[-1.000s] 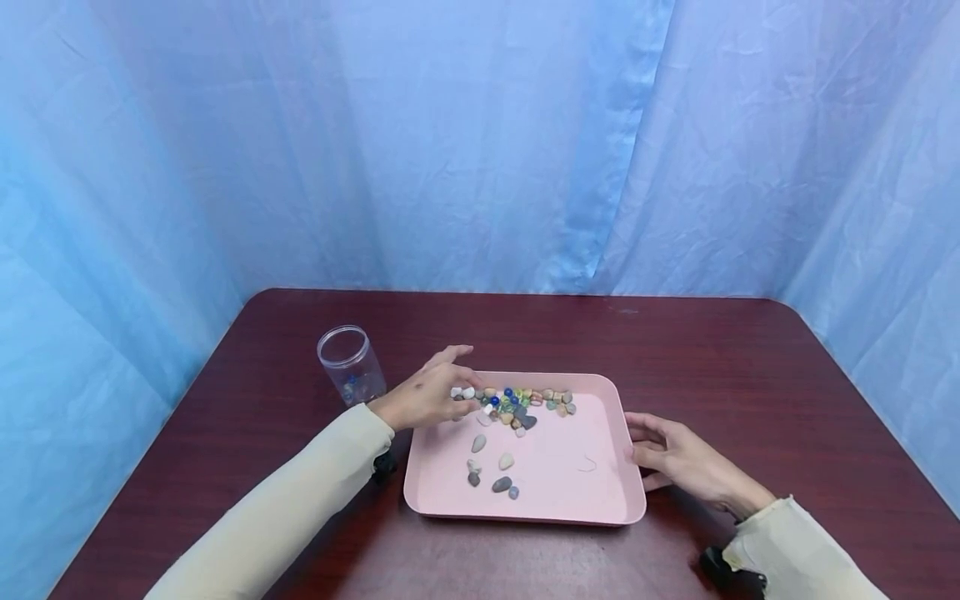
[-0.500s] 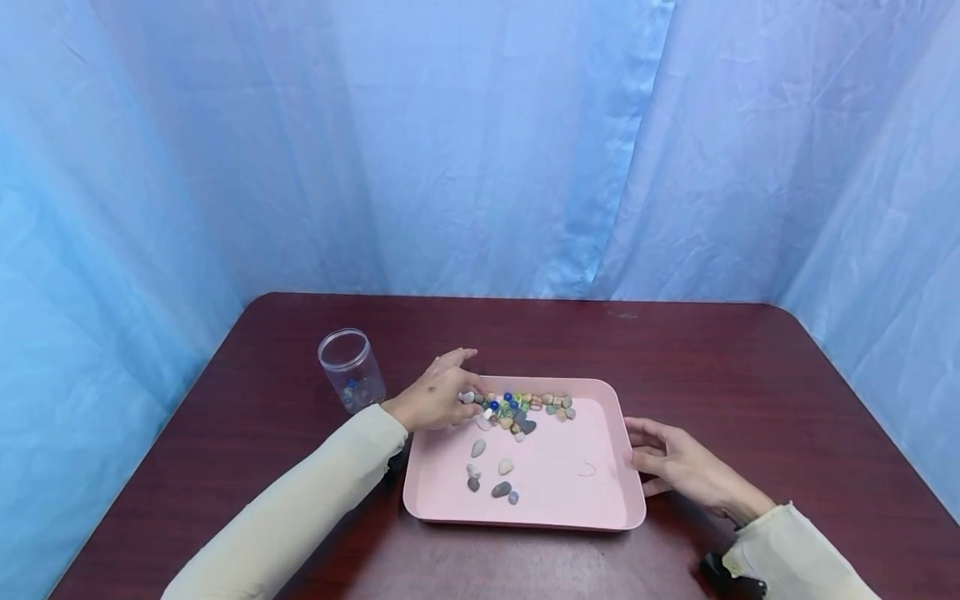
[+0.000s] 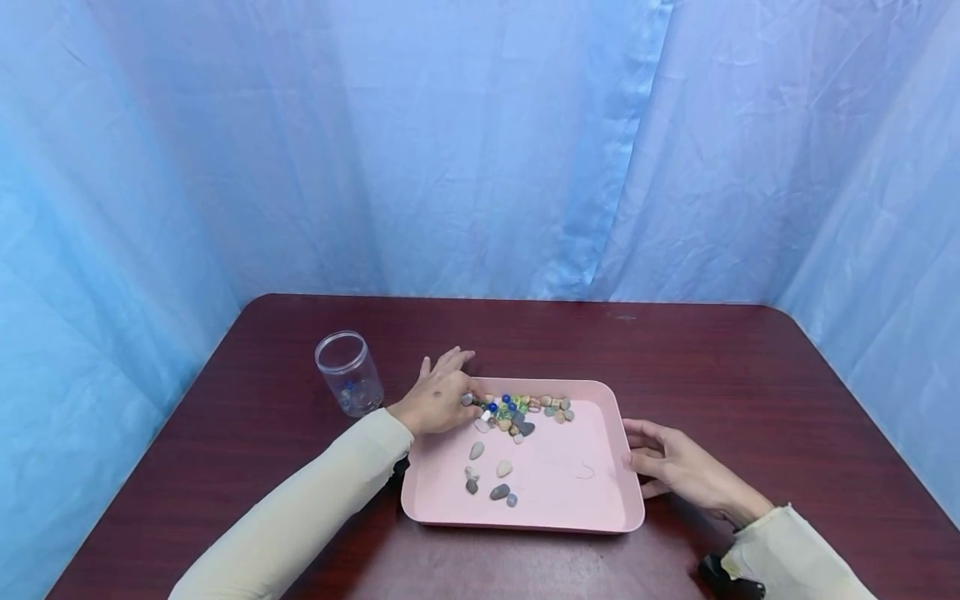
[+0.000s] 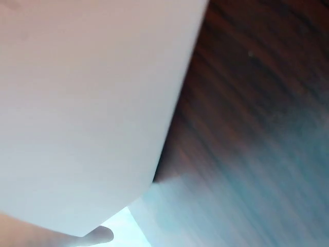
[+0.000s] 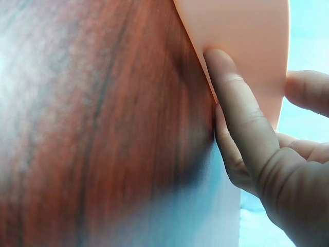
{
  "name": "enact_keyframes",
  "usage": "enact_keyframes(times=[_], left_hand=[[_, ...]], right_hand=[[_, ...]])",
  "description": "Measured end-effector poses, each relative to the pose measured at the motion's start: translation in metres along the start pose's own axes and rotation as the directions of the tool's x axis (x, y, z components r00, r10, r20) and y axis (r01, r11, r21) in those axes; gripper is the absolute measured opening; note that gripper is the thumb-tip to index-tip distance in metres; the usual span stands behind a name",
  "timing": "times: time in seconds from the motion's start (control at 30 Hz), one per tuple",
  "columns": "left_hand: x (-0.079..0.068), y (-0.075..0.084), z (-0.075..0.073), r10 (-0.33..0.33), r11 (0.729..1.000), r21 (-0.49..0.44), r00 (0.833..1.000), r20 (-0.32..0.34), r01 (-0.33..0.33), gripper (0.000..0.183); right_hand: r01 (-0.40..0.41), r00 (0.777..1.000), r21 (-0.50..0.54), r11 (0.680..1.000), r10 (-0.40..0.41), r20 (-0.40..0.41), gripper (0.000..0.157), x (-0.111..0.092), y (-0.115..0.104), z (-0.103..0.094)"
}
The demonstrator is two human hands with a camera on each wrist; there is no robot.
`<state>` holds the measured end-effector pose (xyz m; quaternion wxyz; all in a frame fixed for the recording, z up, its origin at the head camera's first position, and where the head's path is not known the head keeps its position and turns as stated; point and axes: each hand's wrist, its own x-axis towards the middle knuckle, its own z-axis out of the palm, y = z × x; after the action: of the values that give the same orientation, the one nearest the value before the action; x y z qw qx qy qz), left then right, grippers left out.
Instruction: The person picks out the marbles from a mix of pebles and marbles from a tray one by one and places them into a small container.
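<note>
Over the far left corner of a pink tray (image 3: 555, 502), my left hand (image 3: 438, 402) reaches in among a cluster of stones. Its thumb and index finger stand apart beside a grey pebble (image 3: 467, 399), with other fingers stretched out past the rim. In the cluster lie blue glass marbles (image 3: 492, 407), green ones and dark grey stones (image 3: 527, 428). My right hand (image 3: 675, 467) holds the tray's right wall. The right wrist view shows one finger (image 5: 236, 98) pressed to the wall's outer face and another fingertip at the rim. The left wrist view mostly shows the tray's side (image 4: 92, 113).
A clear plastic jar (image 3: 349, 375) with a few marbles at its bottom stands left of the tray. Nearer in the tray lie several loose pebbles (image 3: 504, 468) and a thin curved strand (image 3: 587, 472). Everything rests on a dark reddish wooden table (image 3: 697, 358) before blue curtains.
My left hand has moved slightly right and deeper into the tray, covering the white stones at the corner. The right hand stays at the tray wall.
</note>
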<state>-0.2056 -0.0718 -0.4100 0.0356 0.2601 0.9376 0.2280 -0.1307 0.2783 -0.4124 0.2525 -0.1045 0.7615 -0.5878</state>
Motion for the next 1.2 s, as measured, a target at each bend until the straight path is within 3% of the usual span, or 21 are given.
enact_keyframes(times=[0.33,0.8,1.2], left_hand=[[0.001,0.002,0.002,-0.022,0.999,0.030,1.000,-0.014,0.022,0.006],[0.000,0.003,0.002,-0.010,0.999,0.040,1.000,0.021,0.009,0.004],[-0.012,0.004,-0.013,-0.021,1.000,-0.010,1.000,-0.006,0.021,0.004]], right_hand=[[-0.007,1.000,-0.002,1.000,0.007,-0.007,0.067,0.000,0.001,0.000],[0.003,1.000,0.007,1.000,-0.003,-0.004,0.067,0.001,0.002,0.000],[-0.005,1.000,0.011,1.000,0.005,-0.009,0.067,0.000,0.001,0.001]])
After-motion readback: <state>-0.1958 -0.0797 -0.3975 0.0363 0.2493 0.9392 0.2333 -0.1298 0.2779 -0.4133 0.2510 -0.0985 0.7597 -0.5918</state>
